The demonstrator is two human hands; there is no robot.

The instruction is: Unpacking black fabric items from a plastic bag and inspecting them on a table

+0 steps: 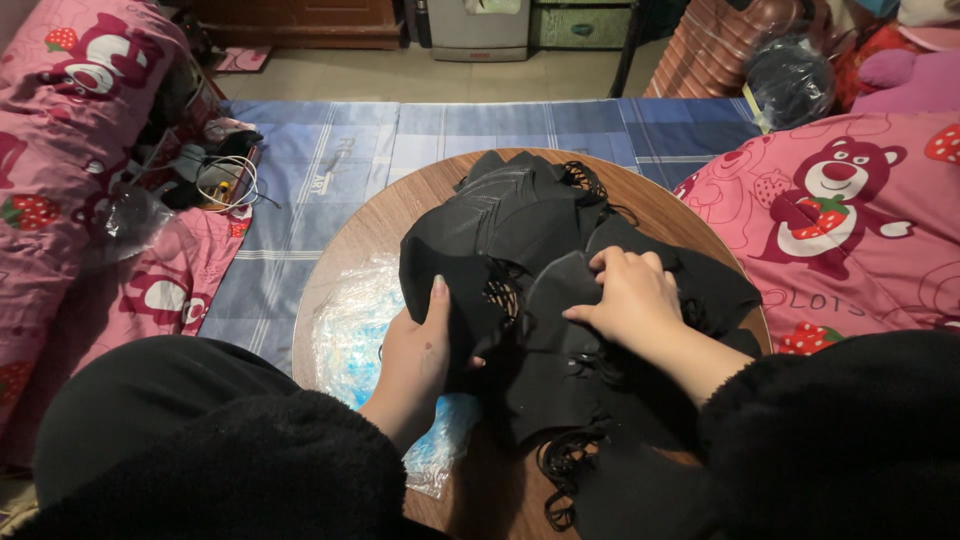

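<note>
1. Bedding [850, 230] in pink with a bear print is spread at the far right.
2. A round wooden worktop [370, 235] carries a heap of black fabric pieces [530, 220].
3. One piece [560, 300] lies between both hands, nearer the right hand.
4. The left hand [420, 355] is closed on its left edge.
5. The right hand [630, 295] is curled, pinching the top.

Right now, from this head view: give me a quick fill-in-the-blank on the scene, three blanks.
1. Both hands, left hand and right hand, grip a pile of fabric pieces coloured ____.
2. The pile sits on a wooden table whose top is ____ in shape.
3. The clear plastic sheet lies under the ____ hand.

Missing words: black; round; left
</note>
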